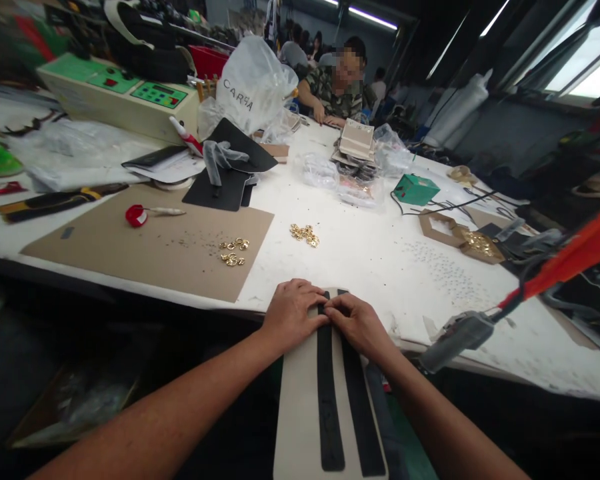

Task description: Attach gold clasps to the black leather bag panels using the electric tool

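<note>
- Now left hand and right hand, grips closed, press two long black strips onto a cream flat panel.
- Best press evenly, holding the strips parallel.

The person is working bare-handed. The left hand and the right hand are showing uncovered backs, with the knuckles standing out as low rounded ridges. Both forearms are running bare from the wrists to the lower edge of the view, and the lens is stretching the left one broad and long while the right one is looking slimmer. Clothing higher up the arms is falling outside the picture, and the fingernails are appearing too small to make out.
</note>
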Demonstrator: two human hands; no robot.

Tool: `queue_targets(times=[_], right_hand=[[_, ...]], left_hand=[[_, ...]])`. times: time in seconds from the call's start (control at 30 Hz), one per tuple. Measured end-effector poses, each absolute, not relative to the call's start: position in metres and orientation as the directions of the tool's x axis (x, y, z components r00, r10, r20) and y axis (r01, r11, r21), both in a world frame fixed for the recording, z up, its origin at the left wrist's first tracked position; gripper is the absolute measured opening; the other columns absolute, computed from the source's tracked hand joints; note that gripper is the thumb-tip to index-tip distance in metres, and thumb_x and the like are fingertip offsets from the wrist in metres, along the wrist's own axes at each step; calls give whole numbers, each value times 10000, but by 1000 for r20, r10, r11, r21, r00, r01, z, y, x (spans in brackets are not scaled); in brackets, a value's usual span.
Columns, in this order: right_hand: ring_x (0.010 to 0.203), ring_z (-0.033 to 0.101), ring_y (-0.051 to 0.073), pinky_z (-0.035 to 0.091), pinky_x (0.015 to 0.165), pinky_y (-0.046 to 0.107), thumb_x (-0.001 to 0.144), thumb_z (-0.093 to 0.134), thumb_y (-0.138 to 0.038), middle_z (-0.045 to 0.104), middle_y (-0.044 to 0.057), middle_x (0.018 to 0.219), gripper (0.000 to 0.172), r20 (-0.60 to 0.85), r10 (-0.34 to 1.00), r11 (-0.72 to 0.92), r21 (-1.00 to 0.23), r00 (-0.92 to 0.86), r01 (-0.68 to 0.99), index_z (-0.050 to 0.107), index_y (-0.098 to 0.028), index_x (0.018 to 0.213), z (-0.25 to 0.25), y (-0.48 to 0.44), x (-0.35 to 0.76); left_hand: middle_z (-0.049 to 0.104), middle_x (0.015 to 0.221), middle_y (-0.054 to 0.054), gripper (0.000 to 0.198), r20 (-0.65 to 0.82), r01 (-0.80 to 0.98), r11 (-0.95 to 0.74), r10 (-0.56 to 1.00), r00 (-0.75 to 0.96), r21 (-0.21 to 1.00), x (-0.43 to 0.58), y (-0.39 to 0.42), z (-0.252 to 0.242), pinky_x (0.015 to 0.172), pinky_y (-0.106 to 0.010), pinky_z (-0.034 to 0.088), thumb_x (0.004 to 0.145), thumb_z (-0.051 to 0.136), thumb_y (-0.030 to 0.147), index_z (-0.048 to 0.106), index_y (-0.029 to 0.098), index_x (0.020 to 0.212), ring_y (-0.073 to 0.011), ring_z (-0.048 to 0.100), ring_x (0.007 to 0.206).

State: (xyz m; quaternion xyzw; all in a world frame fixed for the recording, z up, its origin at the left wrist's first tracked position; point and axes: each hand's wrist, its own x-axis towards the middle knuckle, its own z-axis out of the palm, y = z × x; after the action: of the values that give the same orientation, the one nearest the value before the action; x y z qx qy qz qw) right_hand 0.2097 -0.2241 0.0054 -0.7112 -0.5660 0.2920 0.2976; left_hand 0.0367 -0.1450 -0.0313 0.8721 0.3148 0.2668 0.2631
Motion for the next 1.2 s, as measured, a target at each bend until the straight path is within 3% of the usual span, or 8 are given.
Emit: queue_targets(times=[0.27, 0.53, 0.73, 0.9, 1.0, 1.07, 1.13, 1.2], right_hand=[[716, 647, 191, 443, 668, 287, 846, 638, -364, 720, -2, 753, 167, -182, 945, -316, -726, 273, 611, 728, -229, 803, 3, -221, 209], [643, 597, 158, 413, 606, 266, 817, 664, -327, 672, -24, 695, 131, -248, 942, -334, -768, 228, 546, 693, -202, 788, -4, -210, 218], [680, 631, 188, 484, 648, 294, 863, 676, -462, 701, 4, 761, 269, -148, 936, -286, -850, 321, 442, 701, -205, 941, 7, -229, 213], [713, 670, 243, 545, 698, 349, 842, 704, -628, 686, 31, 729, 420, -29, 677, -397, -856, 736, 331, 673, -213, 903, 11, -315, 223], [867, 705, 299, 560, 814, 412, 792, 743, -677, 726, 71, 888, 523, 53, 365, -547, -796, 930, 260, 680, -208, 1015, 2, -367, 252], [978, 706, 323, 557, 864, 435, 759, 772, -686, 733, 106, 1056, 652, 94, 241, -573, -790, 966, 220, 652, -198, 1175, -7, -385, 276], [1031, 701, 326, 550, 882, 436, 754, 767, -690, 720, 121, 1163, 730, 104, 275, -557, -793, 956, 247, 618, -195, 1269, -15, -388, 297], [990, 699, 341, 534, 872, 452, 733, 748, -717, 739, 116, 1083, 697, 80, 382, -600, -737, 921, 313, 668, -186, 1177, -19, -379, 312]], left_hand=[[770, 1272, 26, 276, 313, 398, -669, 685, 658, 628, 36, -145, -35, 1079, -512, 414, 842, 840, 373, 782, 317, 1106, -282, 582, 1263], [761, 1296, 22, 327, 312, 393, -667, 684, 659, 633, 36, -144, -37, 1086, -518, 408, 830, 852, 389, 770, 313, 1137, -294, 577, 1283], [770, 1279, 13, 293, 314, 407, -678, 681, 662, 612, 37, -144, -34, 1089, -526, 415, 834, 846, 379, 792, 316, 1115, -300, 587, 1262], [783, 1248, 5, 269, 302, 403, -693, 660, 688, 597, 36, -140, -30, 1043, -533, 438, 839, 836, 413, 812, 315, 1088, -302, 605, 1230], [787, 1231, 16, 258, 287, 403, -693, 654, 700, 597, 37, -138, -26, 1025, -526, 440, 831, 843, 425, 817, 312, 1061, -296, 617, 1210], [785, 1237, 16, 248, 286, 404, -695, 653, 701, 595, 38, -137, -25, 1027, -525, 433, 836, 839, 421, 816, 305, 1054, -294, 618, 1211], [782, 1241, 14, 239, 287, 413, -693, 659, 695, 591, 39, -138, -25, 1032, -529, 428, 838, 834, 415, 814, 299, 1046, -295, 615, 1216], [779, 1249, 14, 237, 290, 422, -688, 668, 685, 590, 40, -140, -25, 1040, -535, 422, 836, 832, 405, 811, 296, 1046, -298, 609, 1229]])
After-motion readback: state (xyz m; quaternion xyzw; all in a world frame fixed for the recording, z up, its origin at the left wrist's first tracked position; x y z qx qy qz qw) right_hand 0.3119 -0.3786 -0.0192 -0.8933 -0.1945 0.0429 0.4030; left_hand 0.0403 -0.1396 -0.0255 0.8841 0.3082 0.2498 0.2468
